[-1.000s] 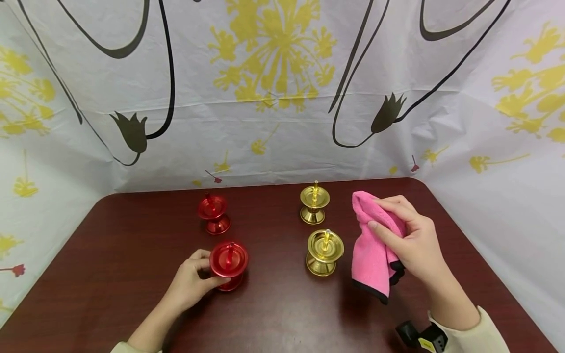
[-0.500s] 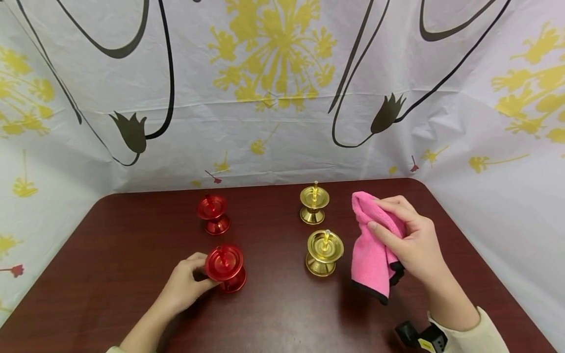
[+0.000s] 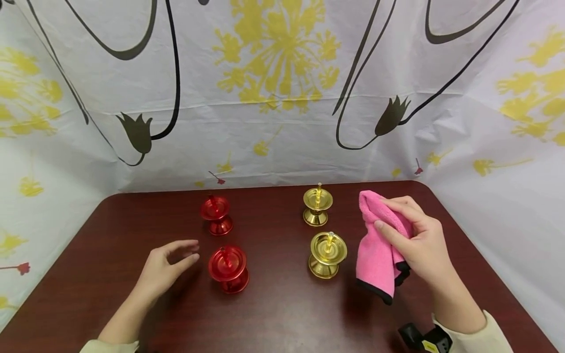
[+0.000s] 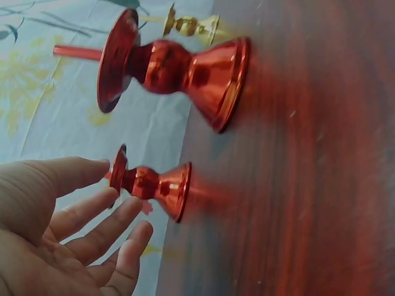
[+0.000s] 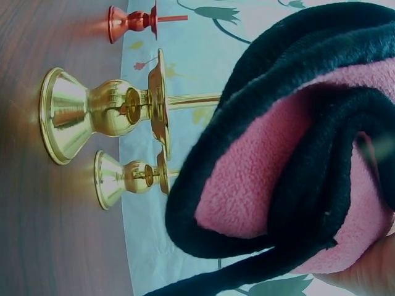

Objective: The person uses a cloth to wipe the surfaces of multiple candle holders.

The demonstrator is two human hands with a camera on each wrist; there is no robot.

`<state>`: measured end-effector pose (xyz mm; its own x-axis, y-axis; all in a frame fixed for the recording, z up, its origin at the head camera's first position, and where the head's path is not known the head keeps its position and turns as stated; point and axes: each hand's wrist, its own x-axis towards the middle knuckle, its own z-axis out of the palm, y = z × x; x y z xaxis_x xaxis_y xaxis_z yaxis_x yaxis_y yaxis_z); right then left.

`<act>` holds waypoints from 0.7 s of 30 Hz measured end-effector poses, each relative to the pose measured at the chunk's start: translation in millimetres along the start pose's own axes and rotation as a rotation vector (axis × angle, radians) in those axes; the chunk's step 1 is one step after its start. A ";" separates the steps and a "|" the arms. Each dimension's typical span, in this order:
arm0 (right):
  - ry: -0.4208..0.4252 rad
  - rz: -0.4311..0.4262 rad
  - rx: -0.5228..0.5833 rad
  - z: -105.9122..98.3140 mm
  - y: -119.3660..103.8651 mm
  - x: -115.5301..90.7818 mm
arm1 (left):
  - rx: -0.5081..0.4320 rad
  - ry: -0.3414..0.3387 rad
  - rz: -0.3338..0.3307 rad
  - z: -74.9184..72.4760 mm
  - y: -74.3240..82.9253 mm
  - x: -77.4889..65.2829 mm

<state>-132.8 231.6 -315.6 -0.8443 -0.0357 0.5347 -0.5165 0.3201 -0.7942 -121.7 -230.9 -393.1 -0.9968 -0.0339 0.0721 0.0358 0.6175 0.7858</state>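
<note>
My left hand (image 3: 165, 269) hovers left of the nearer red oil lamp (image 3: 228, 269), apart from it, fingers loosely bent and holding nothing. In the left wrist view that red lamp (image 4: 179, 71) stands upright on its flared foot, beyond the fingertips. Over the table's right side, my right hand (image 3: 419, 240) pinches a pink cloth (image 3: 375, 260) with black edging between thumb and fingers. The folded cloth (image 5: 247, 172) fills much of the right wrist view. Just left of it stands the nearer gold oil lamp (image 3: 327, 255), not touched.
A farther red lamp (image 3: 216, 215) and a farther gold lamp (image 3: 317, 206) stand near the back edge of the dark wooden table (image 3: 282, 314). Behind hangs a white flowered sheet (image 3: 282, 142). A black device (image 3: 425, 338) sits at the right wrist.
My left hand has let go of the nearer red lamp and drawn back to the left. The lamp was shifted slightly before release. My right hand still holds the cloth in place.
</note>
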 end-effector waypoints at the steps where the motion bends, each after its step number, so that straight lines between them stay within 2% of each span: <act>1: 0.001 0.003 0.000 -0.2 0.3 -0.1 | -0.005 0.002 -0.010 -0.9 -0.7 2.6; 9: -0.004 0.014 0.008 2.9 2.4 3.6 | -0.041 0.027 -0.060 -5.4 -11.0 29.2; 14: -0.019 0.010 0.041 7.4 2.9 6.9 | -0.013 0.021 -0.122 -6.0 -19.8 47.7; 21: -0.027 0.007 0.041 17.4 1.3 9.1 | -0.036 -0.015 -0.110 -5.0 -28.4 69.5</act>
<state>-143.6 215.2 -316.8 -0.8513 -0.0594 0.5213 -0.5153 0.2813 -0.8095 -191.7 -254.7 -407.3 -0.9958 -0.0880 -0.0246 -0.0714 0.5817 0.8103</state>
